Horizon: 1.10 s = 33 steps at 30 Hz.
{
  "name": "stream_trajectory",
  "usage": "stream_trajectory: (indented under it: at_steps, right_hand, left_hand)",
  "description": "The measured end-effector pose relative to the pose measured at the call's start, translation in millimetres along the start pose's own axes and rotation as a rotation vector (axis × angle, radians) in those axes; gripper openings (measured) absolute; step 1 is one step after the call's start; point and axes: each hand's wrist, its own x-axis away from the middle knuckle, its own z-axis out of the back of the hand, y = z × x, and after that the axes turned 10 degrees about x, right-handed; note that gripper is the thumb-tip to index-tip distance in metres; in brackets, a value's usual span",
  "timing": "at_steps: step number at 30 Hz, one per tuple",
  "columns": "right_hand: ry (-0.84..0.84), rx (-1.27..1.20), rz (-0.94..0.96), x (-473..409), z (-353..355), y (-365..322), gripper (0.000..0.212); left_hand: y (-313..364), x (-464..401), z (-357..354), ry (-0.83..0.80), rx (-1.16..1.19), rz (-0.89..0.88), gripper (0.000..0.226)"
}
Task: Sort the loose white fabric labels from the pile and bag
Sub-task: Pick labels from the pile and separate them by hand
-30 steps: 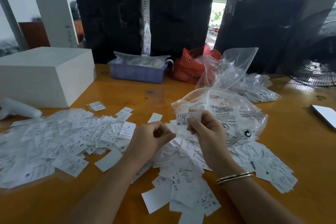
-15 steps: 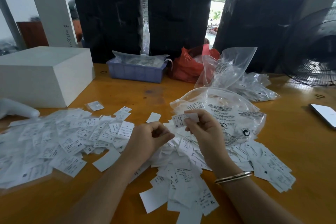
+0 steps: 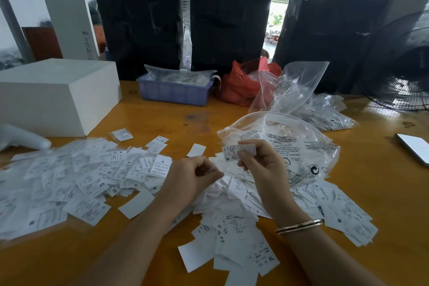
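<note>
So the right hand [image 3: 262, 165] is pinching one small white label [image 3: 239, 151] between thumb and fingertips, held up over the heap with its long side running roughly left to right and the printed face toward the camera, an "M" at its left end. The left hand [image 3: 192, 179] is loosely curled beside it, can't tell if it's got anything. The rest of the flat rectangular labels [image 3: 76, 183] are scattered across the glossy orange worktop [image 3: 383, 193], and the crinkly clear plastic bag [image 3: 290, 144] lies just behind the hands.
</note>
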Motion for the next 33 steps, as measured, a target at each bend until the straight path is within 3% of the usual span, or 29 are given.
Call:
stream_trajectory:
  at_steps: [9, 15, 18, 20, 23, 27, 33]
  right_hand:
    - [-0.078, 0.158, 0.057, 0.1, 4.2, 2.8, 0.026]
    - [-0.135, 0.220, -0.004, 0.3, 4.5, 7.4, 0.031]
    - [-0.213, 0.343, -0.014, 0.6, 1.3, 12.1, 0.037]
    - [-0.266, 0.417, -0.012, 1.1, -2.7, 12.7, 0.037]
    - [-0.165, 0.364, -0.048, 0.2, -5.3, 11.4, 0.043]
    - [-0.053, 0.319, -0.078, -0.2, -4.0, 11.9, 0.025]
    - [-0.237, 0.363, -0.041, 4.9, -11.6, 11.3, 0.020]
  left_hand:
    - [-0.1, 0.3, 2.0, -0.010, 0.033, -0.039, 0.010]
    - [2.3, 1.5, 2.9, -0.018, 0.055, -0.051, 0.014]
    - [4.3, 1.2, 0.3, -0.033, 0.084, 0.022, 0.004]
    - [5.6, 1.6, -0.6, -0.041, 0.122, 0.052, 0.013]
    - [5.6, 0.2, 0.7, 0.012, 0.240, 0.118, 0.009]
    - [4.5, -0.6, 0.6, 0.050, 0.306, 0.180, 0.011]
    - [3.7, 0.2, 1.5, 0.070, 0.234, 0.185, 0.011]
